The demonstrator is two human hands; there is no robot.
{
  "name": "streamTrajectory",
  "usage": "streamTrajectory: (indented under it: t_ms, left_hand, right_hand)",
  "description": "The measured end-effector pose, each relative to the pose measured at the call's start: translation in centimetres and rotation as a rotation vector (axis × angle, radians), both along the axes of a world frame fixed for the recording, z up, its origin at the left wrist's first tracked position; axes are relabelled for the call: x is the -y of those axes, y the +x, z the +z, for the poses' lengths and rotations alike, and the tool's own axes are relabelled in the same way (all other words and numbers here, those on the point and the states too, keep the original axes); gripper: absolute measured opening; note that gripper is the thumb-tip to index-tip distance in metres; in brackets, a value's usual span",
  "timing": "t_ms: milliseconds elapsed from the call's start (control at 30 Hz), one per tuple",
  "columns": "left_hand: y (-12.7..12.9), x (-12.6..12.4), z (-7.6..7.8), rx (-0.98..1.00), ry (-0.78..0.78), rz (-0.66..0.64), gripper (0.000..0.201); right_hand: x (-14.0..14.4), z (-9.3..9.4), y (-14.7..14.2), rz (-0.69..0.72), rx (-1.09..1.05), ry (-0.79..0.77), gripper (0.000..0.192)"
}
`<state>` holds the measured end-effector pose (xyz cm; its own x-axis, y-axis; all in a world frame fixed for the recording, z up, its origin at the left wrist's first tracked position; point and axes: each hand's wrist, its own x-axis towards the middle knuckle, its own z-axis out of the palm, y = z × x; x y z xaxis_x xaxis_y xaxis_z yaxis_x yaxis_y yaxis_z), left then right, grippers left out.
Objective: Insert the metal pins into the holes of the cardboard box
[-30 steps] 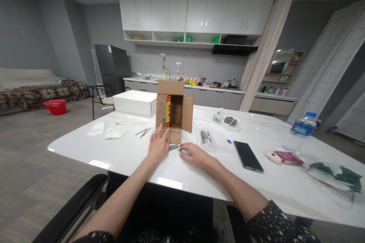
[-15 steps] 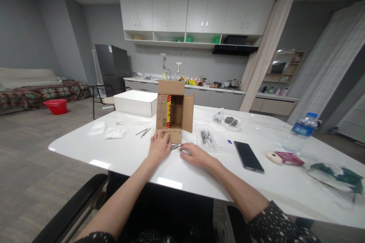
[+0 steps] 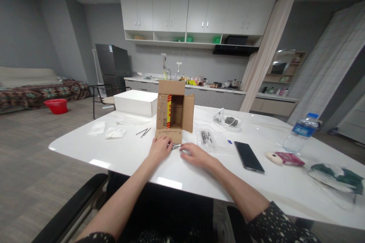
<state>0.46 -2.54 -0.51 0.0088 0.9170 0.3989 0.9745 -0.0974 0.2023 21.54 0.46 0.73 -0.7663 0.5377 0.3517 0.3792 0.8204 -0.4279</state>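
Note:
An open cardboard box (image 3: 173, 112) lies on its side on the white table (image 3: 137, 152), its flaps spread toward me. My left hand (image 3: 159, 149) rests on the table just in front of the box's lower flap, fingertips at a small pile of metal pins (image 3: 176, 146). My right hand (image 3: 195, 154) lies flat on the table beside it, fingers pointing left toward the same pins. Neither hand visibly grips anything.
A clear bag of small parts (image 3: 205, 137), a black phone (image 3: 248, 156), a water bottle (image 3: 299, 132), a white box (image 3: 135, 102), white cloths (image 3: 115, 133), two loose pins (image 3: 144, 132) and a green bag (image 3: 336, 176) lie on the table. A kitchen counter runs behind.
My left hand has drawn back from the box's lower flap toward me and now rests lower on the table by the pins. My right hand has stayed put.

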Motion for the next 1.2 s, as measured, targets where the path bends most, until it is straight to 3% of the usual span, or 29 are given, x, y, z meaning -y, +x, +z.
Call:
streamTrajectory:
  t_ms: [400,833,1200]
  left_hand:
    - [0.3,0.5,0.6,-0.006,-0.035,-0.038,0.017]
    - [-0.2,-0.3,-0.3,0.024,-0.018,-0.051,0.021]
    - [0.3,0.8,0.9,0.02,-0.058,-0.077,0.012]
  right_hand:
    - [0.2,0.3,-0.2,-0.004,-0.004,-0.017,0.024]
    - [0.2,0.2,-0.1,0.003,-0.004,0.004,0.024]
    - [0.5,0.6,-0.2,-0.017,0.008,-0.025,0.024]
